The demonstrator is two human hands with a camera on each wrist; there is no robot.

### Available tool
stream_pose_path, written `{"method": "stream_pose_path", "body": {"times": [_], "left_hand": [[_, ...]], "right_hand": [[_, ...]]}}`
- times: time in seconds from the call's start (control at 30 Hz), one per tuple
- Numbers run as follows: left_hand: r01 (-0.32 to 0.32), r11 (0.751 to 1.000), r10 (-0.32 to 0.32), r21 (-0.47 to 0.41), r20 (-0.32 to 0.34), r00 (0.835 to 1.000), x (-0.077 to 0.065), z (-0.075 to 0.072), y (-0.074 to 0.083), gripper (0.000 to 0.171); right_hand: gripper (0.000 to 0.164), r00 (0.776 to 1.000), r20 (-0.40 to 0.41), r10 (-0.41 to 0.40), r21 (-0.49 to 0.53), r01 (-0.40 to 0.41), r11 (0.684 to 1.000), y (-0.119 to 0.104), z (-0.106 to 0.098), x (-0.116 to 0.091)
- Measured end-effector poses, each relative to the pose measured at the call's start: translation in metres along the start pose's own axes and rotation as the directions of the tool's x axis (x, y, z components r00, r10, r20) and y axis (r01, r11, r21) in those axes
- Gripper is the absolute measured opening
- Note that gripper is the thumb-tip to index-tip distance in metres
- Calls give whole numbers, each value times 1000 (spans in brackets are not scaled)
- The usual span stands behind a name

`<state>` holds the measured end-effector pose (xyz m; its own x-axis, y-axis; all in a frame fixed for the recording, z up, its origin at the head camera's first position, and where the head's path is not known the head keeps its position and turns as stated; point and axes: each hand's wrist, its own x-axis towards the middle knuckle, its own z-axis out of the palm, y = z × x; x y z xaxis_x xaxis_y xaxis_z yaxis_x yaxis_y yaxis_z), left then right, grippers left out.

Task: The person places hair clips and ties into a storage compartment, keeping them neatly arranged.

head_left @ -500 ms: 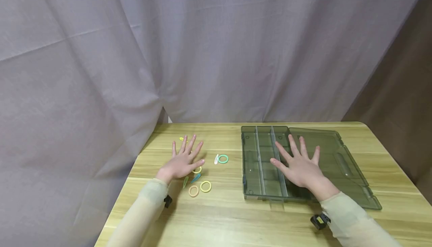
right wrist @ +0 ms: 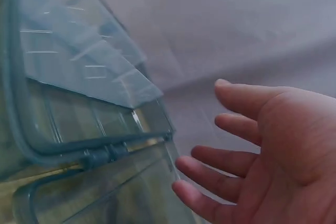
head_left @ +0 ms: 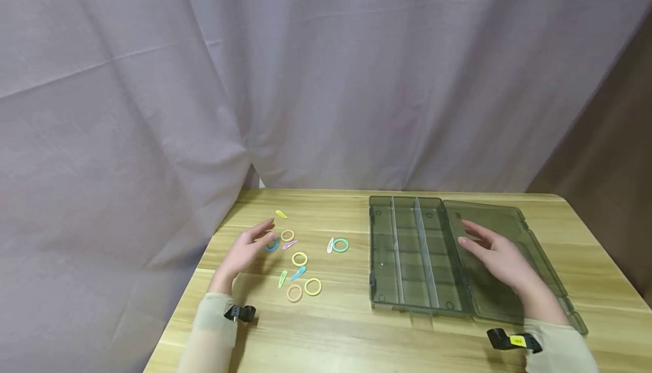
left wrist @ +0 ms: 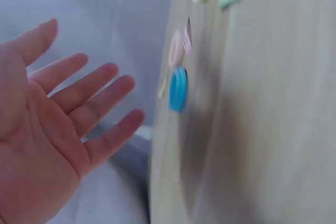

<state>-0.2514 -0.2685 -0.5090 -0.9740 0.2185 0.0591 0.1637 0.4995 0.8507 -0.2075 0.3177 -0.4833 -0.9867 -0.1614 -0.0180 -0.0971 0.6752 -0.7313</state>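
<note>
My left hand (head_left: 241, 253) hovers over the left side of the table, palm turned inward, fingers loosely extended and holding nothing. Nearest to it lies a blue hair ring (head_left: 272, 244); the left wrist view shows the same blue ring (left wrist: 178, 89) beyond the fingers. Around it are a peach ring (head_left: 287, 235), a pink hair clip (head_left: 289, 245), a yellow ring (head_left: 300, 258), a blue clip (head_left: 298, 273) and a green clip (head_left: 282, 279). My right hand (head_left: 504, 260) hangs above the opened lid (head_left: 535, 248) of a translucent grey divided box (head_left: 407, 302), relaxed and holding nothing.
A yellow clip (head_left: 281, 214) lies toward the back. A white clip (head_left: 330, 245) and a green ring (head_left: 340, 245) sit side by side left of the box. Nearer the front are an orange ring (head_left: 294, 293) and another yellow ring (head_left: 313, 287). A grey curtain (head_left: 326, 78) hangs behind the table.
Both hands have turned from palm-down with spread fingers to palms facing inward, fingers closer together. The left hand moved left, uncovering the blue ring and pink clip; the right moved right, off the compartments.
</note>
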Motion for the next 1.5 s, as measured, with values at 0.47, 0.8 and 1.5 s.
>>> {"method": "stream_pose_path", "body": {"times": [0.47,0.8,1.5], "left_hand": [[74,997,-76,18,80,994,-11,-6,-26,57],[157,985,-156,-76,22,988,10,-4,-36,45],[228,969,-226,94,-34,974,40,3,-44,18]], "right_hand": [[74,993,112,45,304,-77,950,31,23,-18],[75,994,76,77,215,-92,972,38,28,-24],[76,989,118,90,170,-110,979,40,29,-8]]}}
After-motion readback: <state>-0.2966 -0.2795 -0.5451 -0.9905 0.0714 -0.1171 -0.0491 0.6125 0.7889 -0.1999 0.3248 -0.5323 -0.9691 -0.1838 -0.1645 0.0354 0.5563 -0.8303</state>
